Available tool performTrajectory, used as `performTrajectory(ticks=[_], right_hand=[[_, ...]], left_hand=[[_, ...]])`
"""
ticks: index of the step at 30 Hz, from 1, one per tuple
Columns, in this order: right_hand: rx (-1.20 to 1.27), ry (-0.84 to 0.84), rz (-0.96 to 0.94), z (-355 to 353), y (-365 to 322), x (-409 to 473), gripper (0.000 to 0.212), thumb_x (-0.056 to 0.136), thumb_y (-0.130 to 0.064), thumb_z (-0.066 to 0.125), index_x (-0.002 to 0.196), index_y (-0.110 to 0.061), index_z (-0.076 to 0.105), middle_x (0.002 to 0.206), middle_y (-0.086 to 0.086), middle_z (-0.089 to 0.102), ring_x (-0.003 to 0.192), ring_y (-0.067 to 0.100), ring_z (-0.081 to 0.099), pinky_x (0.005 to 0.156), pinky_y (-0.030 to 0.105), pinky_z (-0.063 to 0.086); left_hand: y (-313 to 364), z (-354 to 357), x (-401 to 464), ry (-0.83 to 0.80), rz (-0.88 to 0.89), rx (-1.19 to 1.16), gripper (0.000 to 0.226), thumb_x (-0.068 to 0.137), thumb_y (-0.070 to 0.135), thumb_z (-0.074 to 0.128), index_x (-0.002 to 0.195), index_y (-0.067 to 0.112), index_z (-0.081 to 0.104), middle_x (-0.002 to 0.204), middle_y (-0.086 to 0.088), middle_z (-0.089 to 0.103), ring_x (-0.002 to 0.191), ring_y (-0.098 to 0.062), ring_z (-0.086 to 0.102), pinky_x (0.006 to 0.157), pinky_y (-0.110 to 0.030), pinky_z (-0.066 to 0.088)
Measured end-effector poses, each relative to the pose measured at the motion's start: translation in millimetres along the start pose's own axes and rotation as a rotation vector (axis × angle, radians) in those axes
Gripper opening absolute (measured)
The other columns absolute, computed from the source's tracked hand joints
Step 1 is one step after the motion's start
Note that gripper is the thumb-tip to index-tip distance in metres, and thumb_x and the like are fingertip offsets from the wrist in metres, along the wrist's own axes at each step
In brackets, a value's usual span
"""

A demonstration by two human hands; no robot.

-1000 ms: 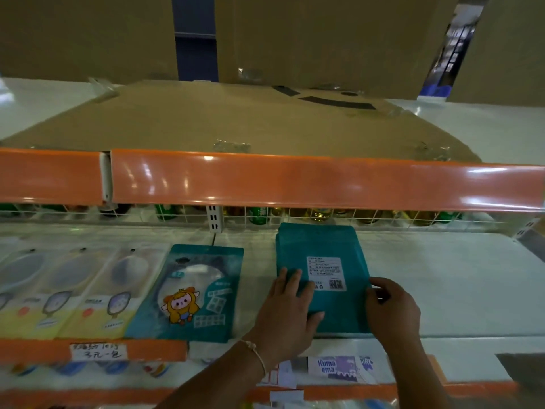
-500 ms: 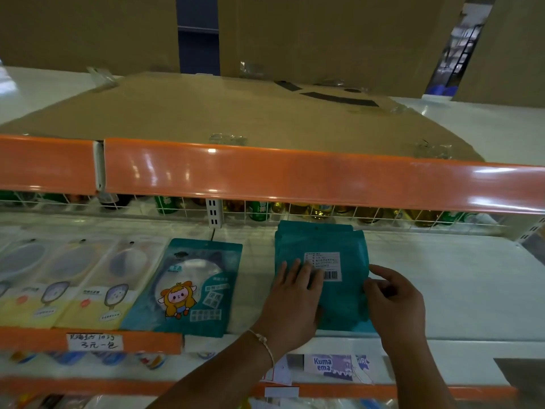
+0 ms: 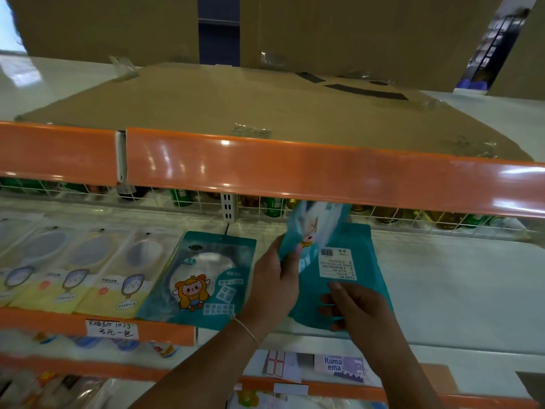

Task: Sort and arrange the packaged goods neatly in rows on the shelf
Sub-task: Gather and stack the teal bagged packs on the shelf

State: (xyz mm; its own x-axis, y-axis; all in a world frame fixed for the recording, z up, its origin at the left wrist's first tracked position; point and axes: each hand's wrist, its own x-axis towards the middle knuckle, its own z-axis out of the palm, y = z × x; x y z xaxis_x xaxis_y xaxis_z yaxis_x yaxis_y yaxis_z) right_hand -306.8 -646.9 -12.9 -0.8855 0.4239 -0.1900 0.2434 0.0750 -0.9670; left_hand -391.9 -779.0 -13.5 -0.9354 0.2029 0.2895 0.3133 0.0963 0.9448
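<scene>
The left hand point(image 3: 275, 278) grips a lifted teal packet point(image 3: 309, 231); the right hand point(image 3: 354, 305) pins the stack point(image 3: 354, 261). Best flipped face-up, edges squared.

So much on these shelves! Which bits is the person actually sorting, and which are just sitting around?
Part of the job:
- teal packet lifted in the left hand
- teal stack steadied by the right hand
- teal packet lying flat
- yellow packets in a row

Just lying about:
- flattened cardboard on the top shelf
- bottles behind the wire
- handwritten price tag
</scene>
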Motion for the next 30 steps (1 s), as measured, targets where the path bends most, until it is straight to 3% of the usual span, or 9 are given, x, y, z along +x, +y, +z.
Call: performTrajectory(ticks=[2,5,8,12,15,18,21,26,30], right_hand=[[0.063,-0.056,0.047,10.5,-3.5,0.9,0.019,0.096,-0.025,0.055,0.094,-0.013,0.069,0.087,0.01,0.074,0.077,0.021,0.074,0.062,0.035,0.058],[0.145,-0.102,0.095,20.6,-7.2,5.2,0.031,0.096,-0.034,0.053,0.098,-0.007,0.07,0.09,0.015,0.073,0.081,0.028,0.072,0.065,0.037,0.057],[0.099,-0.052,0.031,28.1,-8.6,6.7,0.032,0.093,-0.038,0.057,0.096,-0.008,0.068,0.087,0.011,0.073,0.077,0.023,0.069,0.071,0.04,0.056],[0.185,0.046,-0.002,35.4,-9.9,6.8,0.018,0.091,-0.025,0.063,0.093,-0.008,0.067,0.086,0.013,0.073,0.071,0.018,0.069,0.061,0.028,0.055],[0.267,0.048,0.014,36.1,-10.6,7.9,0.013,0.093,-0.019,0.06,0.096,-0.009,0.068,0.09,0.015,0.072,0.086,0.029,0.071,0.076,0.043,0.058],[0.252,0.066,-0.008,32.9,-10.2,8.7,0.012,0.095,-0.017,0.056,0.096,-0.01,0.066,0.084,0.007,0.074,0.081,0.021,0.071,0.068,0.033,0.056],[0.234,0.089,-0.004,33.6,-5.9,11.8,0.014,0.096,-0.018,0.054,0.097,-0.011,0.066,0.083,0.004,0.074,0.083,0.022,0.072,0.068,0.033,0.055],[0.263,0.024,-0.008,53.7,-5.3,8.6,0.016,0.095,-0.02,0.056,0.111,-0.02,0.059,0.098,0.004,0.073,0.089,0.019,0.072,0.072,0.038,0.059],[0.119,0.008,-0.063,77.2,-7.8,9.2,0.029,0.094,-0.019,0.058,0.122,-0.025,0.052,0.106,-0.001,0.069,0.089,0.012,0.071,0.065,0.026,0.058]], left_hand=[[7.2,-4.2,-3.3,0.103,-0.281,-0.264,0.022,0.092,0.046,0.051,0.093,0.027,0.062,0.075,0.01,0.065,0.07,-0.011,0.06,0.064,-0.03,0.048],[10.2,-7.9,-2.3,0.131,-0.702,-0.932,0.023,0.095,0.035,0.053,0.109,0.021,0.064,0.102,-0.011,0.073,0.096,-0.032,0.069,0.085,-0.051,0.053],[11.1,-14.8,-4.1,0.092,-0.859,-1.139,0.037,0.097,0.039,0.048,0.117,0.011,0.062,0.106,-0.02,0.071,0.095,-0.037,0.068,0.081,-0.052,0.052],[0.4,-21.5,-12.4,0.067,-0.817,-1.109,0.029,0.096,0.026,0.052,0.116,0.007,0.062,0.11,-0.021,0.069,0.103,-0.039,0.065,0.094,-0.055,0.047],[-10.6,-34.3,-13.5,0.036,-0.692,-1.057,0.027,0.087,0.007,0.058,0.113,0.004,0.063,0.113,-0.022,0.066,0.107,-0.039,0.062,0.101,-0.056,0.043],[-17.0,-56.8,-10.6,-0.069,-0.637,-0.825,0.039,0.084,0.004,0.063,0.122,0.001,0.056,0.113,-0.025,0.066,0.103,-0.041,0.064,0.09,-0.053,0.053],[-24.0,-70.2,-12.9,-0.152,-0.628,-0.558,0.028,0.088,0.003,0.06,0.114,-0.003,0.052,0.102,-0.027,0.068,0.092,-0.043,0.068,0.07,-0.049,0.06],[-25.6,-76.1,-18.4,-0.061,-0.589,-0.571,0.006,0.09,-0.002,0.056,0.094,0.001,0.059,0.083,-0.018,0.072,0.078,-0.035,0.071,0.06,-0.042,0.06],[-34.8,-93.3,-16.9,-0.05,-0.602,-0.55,0.02,0.089,0.01,0.06,0.105,-0.002,0.059,0.095,-0.025,0.071,0.085,-0.041,0.07,0.062,-0.044,0.06]])
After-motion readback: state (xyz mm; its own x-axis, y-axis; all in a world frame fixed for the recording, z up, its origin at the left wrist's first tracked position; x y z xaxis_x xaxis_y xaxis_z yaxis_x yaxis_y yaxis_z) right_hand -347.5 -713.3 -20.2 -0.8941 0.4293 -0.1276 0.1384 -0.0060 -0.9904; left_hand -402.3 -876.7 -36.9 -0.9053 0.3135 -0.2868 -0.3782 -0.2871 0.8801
